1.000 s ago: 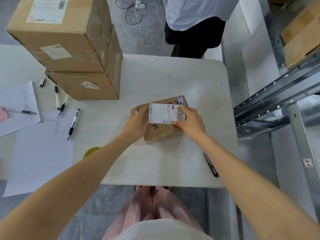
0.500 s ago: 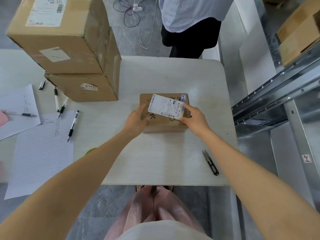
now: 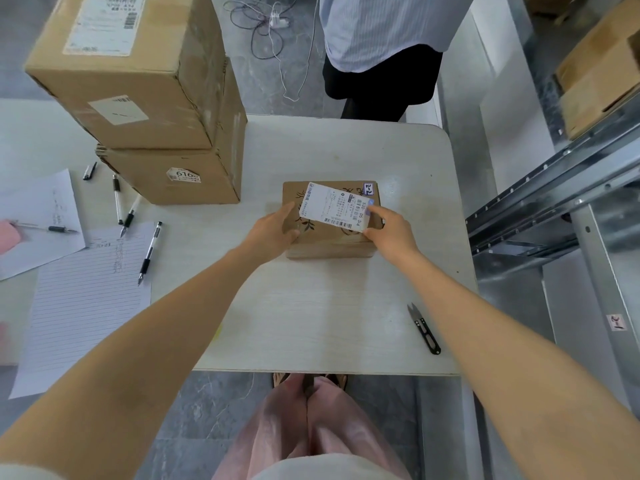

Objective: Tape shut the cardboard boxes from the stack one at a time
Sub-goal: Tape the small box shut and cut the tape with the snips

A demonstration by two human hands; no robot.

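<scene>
1. Small box lies flat mid-counter, just right of the stack, not touching it.
2. L hand is on the box's near-left corner. Fingers lie together along the top-left edge, thumb against the near side, so it grips that corner.
3. R hand: index finger and thumb pinch the right short end of the label, index at the far corner, thumb at the near one. Other fingers are curled in.
4. Label sits skewed across the box top. Can't tell if it's stuck down.
5. Small sticker is on the box top, far-right corner.
6. Stack is 2 cartons at far-left of the counter: upper box on lower box, upper one twisted vs the lower. Both carry labels.
7. Snips lie near the counter's near-right edge, well apart from the small box.
8. Left of the stack: lined sheet, plain sheet and loose pens on and around them.
9. Second person stands at the counter's far edge.
10. Metal rack is on the right, w/ a carton on it.
</scene>
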